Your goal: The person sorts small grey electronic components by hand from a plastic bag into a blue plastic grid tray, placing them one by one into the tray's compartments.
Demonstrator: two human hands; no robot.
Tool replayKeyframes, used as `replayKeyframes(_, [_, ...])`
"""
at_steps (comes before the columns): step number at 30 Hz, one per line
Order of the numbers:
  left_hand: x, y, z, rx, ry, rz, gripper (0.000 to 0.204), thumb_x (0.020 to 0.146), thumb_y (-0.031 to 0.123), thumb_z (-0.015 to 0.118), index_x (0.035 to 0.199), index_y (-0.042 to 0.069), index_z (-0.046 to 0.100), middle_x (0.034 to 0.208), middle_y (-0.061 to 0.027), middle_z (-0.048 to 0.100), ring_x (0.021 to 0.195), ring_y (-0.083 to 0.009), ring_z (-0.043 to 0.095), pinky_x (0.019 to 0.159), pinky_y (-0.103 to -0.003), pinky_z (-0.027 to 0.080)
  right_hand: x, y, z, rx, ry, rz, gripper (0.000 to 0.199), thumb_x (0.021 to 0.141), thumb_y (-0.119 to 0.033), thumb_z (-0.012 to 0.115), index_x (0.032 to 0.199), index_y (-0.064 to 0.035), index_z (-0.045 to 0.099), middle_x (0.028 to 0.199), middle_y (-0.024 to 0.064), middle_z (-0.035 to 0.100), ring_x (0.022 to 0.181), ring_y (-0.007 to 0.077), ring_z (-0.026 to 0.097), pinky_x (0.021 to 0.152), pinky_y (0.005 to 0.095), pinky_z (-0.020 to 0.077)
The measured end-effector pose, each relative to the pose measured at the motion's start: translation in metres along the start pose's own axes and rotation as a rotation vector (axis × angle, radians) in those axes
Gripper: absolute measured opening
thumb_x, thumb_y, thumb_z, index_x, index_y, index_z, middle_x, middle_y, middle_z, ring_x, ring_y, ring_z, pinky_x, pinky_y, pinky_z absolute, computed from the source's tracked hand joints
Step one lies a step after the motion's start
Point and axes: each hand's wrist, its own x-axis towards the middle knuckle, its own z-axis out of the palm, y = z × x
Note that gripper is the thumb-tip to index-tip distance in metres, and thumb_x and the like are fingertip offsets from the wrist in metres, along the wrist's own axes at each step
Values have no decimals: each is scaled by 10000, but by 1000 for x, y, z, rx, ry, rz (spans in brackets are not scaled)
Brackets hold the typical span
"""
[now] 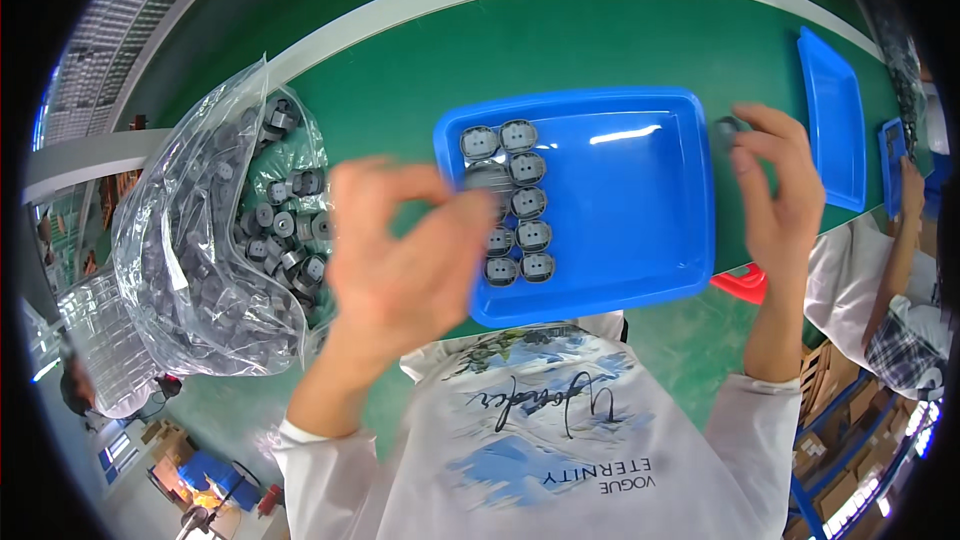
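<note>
Both hands pinching grey parts around the blue tray

I see the left hand [400, 250] over the near-left side of the blue tray [600, 297], smeared by motion, with a blurred grey housing [487, 178] pinched at its fingertips. The right hand [778, 180] is off the tray's right side, thumb and forefinger closed on a small dark part [728, 130], too blurred for me to identify. Grey oval housings [534, 236] stand in two columns along the tray's left wall; the left hand blocks my view of part of the outer column.

On the green counter [400, 50], a clear plastic bag [215, 280] bulging with grey parts crowds the left, loose cylindrical parts [284, 225] lying at its mouth. By the tray's lower right corner is a red object [742, 283], partly covered by the right forearm. Further right sits a second blue tray [835, 125]; past that, a co-worker's hand [911, 188] is beside a smaller blue tray [890, 155].
</note>
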Motion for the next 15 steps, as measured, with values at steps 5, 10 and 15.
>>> replayKeyframes(5, [33,-1,68,-58,-94,96,148,663,16,749,807,41,726,856,-63,555,870,-269,526,755,-389,426,25,-25,43,-57,-190,-270,117,806,-25,733,918,-19,699,968,115,597,994,295,593,850,397,504])
replayKeyframes(10, [39,-3,71,44,-208,52,148,715,11,776,861,38,763,867,-66,573,885,-268,535,777,-394,447,29,-14,58,-75,-239,-344,128,767,-21,729,891,-43,707,877,68,558,860,268,553,736,394,479])
replayKeyframes(15, [37,-8,78,-57,-98,66,90,670,2,703,658,25,618,812,-70,500,837,-262,475,733,-383,400,37,-12,63,-43,-240,-407,107,777,-48,717,884,-51,710,860,53,572,836,252,559,731,380,484])
